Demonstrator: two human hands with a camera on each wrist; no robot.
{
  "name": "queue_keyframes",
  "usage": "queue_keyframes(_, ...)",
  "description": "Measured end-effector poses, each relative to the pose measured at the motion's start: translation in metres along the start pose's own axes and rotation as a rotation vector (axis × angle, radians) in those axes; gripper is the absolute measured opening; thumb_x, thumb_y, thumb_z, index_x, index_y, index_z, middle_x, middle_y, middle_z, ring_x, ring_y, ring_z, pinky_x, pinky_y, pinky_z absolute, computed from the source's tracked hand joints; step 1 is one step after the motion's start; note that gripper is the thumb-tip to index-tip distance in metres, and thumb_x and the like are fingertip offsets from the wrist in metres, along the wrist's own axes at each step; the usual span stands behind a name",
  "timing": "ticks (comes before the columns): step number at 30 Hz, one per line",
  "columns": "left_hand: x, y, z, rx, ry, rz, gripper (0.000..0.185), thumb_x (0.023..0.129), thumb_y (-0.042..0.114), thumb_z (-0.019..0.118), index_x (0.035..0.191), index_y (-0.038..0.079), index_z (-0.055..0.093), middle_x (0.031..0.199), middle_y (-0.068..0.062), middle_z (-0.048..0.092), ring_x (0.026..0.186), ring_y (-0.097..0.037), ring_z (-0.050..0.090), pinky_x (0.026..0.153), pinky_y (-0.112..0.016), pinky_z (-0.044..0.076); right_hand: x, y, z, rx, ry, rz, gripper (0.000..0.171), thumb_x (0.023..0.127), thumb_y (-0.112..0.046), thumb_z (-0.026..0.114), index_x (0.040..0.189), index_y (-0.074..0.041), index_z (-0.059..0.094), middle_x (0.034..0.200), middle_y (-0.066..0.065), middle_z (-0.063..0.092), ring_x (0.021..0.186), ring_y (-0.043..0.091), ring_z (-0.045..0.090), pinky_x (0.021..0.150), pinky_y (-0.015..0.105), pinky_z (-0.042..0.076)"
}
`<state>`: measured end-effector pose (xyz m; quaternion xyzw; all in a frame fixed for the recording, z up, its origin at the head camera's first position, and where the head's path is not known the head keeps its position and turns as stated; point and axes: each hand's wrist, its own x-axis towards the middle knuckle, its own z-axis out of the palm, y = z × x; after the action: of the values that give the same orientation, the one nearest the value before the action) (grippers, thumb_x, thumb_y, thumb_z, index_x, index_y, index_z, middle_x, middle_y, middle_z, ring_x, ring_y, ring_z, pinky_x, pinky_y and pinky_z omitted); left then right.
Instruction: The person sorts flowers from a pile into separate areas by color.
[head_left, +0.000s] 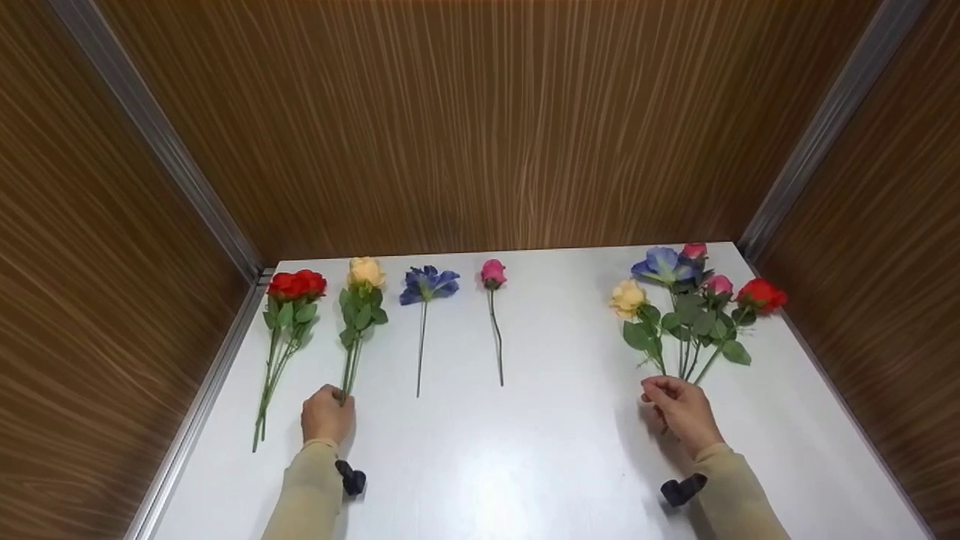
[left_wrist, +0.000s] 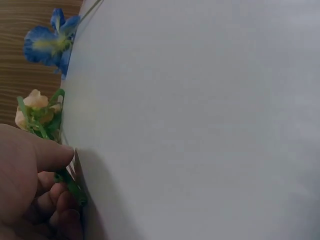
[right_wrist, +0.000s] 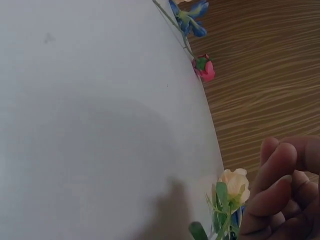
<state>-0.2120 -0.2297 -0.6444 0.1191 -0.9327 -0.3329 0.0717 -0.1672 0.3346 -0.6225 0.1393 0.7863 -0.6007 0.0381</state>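
Observation:
My left hand (head_left: 339, 396) grips the lower stem of a peach rose (head_left: 365, 271) that lies on the white table (head_left: 525, 450). In the left wrist view my fingers (left_wrist: 50, 165) curl round its green stem (left_wrist: 72, 186), with its peach rose head (left_wrist: 34, 106) beyond. My right hand (head_left: 654, 386) pinches the stem ends of a loose bunch (head_left: 694, 315) at the right: peach, blue, pink and red flowers. In the right wrist view my curled fingers (right_wrist: 280, 195) sit beside the bunch's peach rose (right_wrist: 234, 184).
Red roses (head_left: 297, 285) lie at the far left. A blue flower (head_left: 427, 283) and a pink rosebud (head_left: 493, 272) lie in the middle, each set apart. Wood-grain walls (head_left: 480, 127) close in the table on three sides.

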Motion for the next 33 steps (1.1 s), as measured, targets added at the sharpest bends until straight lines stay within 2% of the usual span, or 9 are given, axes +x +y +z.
queue_keyframes(3,-0.002,-0.004,0.002,-0.049,0.007,-0.030,0.017,0.088,0.012,0.064,0.093,-0.004,0.066,0.084,-0.015,0.067,0.083,-0.034,0.064,0.078,-0.049,0.048,0.003,-0.003,-0.009,-0.045,0.023,-0.018,0.043,0.096,-0.031,0.060,0.120,0.004,0.057,0.101,0.013,0.065,0.089,0.027,0.058,0.070,0.030,0.051)
queue_keyframes(5,-0.002,-0.005,0.002,-0.080,0.009,-0.045,0.018,0.089,0.015,0.064,0.094,-0.003,0.067,0.083,-0.014,0.066,0.081,-0.032,0.063,0.077,-0.048,0.048,0.005,-0.004,-0.017,-0.080,0.039,-0.025,0.044,0.096,-0.032,0.060,0.121,0.004,0.057,0.103,0.015,0.065,0.089,0.027,0.059,0.071,0.030,0.051)
queue_keyframes(12,0.000,-0.012,0.002,-0.119,0.003,-0.106,0.020,0.090,0.021,0.063,0.094,0.002,0.068,0.082,-0.009,0.064,0.079,-0.027,0.060,0.075,-0.042,0.046,0.019,-0.011,-0.042,-0.247,0.096,-0.050,0.042,0.096,-0.030,0.058,0.120,0.004,0.060,0.098,0.017,0.065,0.075,0.022,0.063,0.059,0.027,0.050)
queue_keyframes(18,0.002,-0.016,0.002,-0.150,-0.009,-0.154,0.021,0.090,0.024,0.063,0.094,0.003,0.067,0.082,-0.009,0.064,0.078,-0.026,0.059,0.075,-0.041,0.045,0.036,-0.014,-0.056,-0.473,0.132,-0.030,0.041,0.096,-0.032,0.053,0.114,0.003,0.063,0.094,0.018,0.066,0.073,0.020,0.063,0.060,0.029,0.048)
queue_keyframes(21,0.004,-0.016,0.003,-0.164,-0.020,-0.176,0.021,0.090,0.025,0.062,0.093,0.004,0.067,0.082,-0.008,0.065,0.077,-0.025,0.059,0.074,-0.040,0.045,0.045,-0.013,-0.059,-0.538,0.157,-0.022,0.039,0.095,-0.030,0.053,0.108,0.005,0.064,0.088,0.017,0.068,0.071,0.021,0.062,0.058,0.030,0.046)
queue_keyframes(24,0.006,-0.015,0.004,-0.165,-0.027,-0.175,0.022,0.090,0.025,0.061,0.093,0.003,0.067,0.082,-0.009,0.065,0.077,-0.025,0.059,0.074,-0.040,0.045,0.053,-0.011,-0.060,-0.578,0.171,-0.016,0.038,0.093,-0.028,0.054,0.104,0.006,0.066,0.088,0.017,0.067,0.074,0.025,0.060,0.058,0.032,0.045)
queue_keyframes(29,0.007,-0.015,0.004,-0.157,-0.028,-0.165,0.023,0.090,0.025,0.062,0.094,0.003,0.067,0.083,-0.009,0.065,0.079,-0.026,0.060,0.075,-0.041,0.045,0.062,-0.006,-0.061,-0.599,0.158,0.054,0.039,0.092,-0.027,0.055,0.103,0.008,0.067,0.101,0.025,0.065,0.087,0.038,0.060,0.071,0.045,0.049)
queue_keyframes(33,0.007,-0.016,0.003,-0.155,-0.019,-0.168,0.022,0.090,0.024,0.063,0.093,0.003,0.067,0.083,-0.009,0.065,0.079,-0.026,0.060,0.075,-0.041,0.045,0.065,-0.003,-0.061,-0.602,0.152,0.101,0.039,0.090,-0.024,0.055,0.104,0.011,0.065,0.104,0.029,0.064,0.098,0.046,0.058,0.082,0.054,0.047)
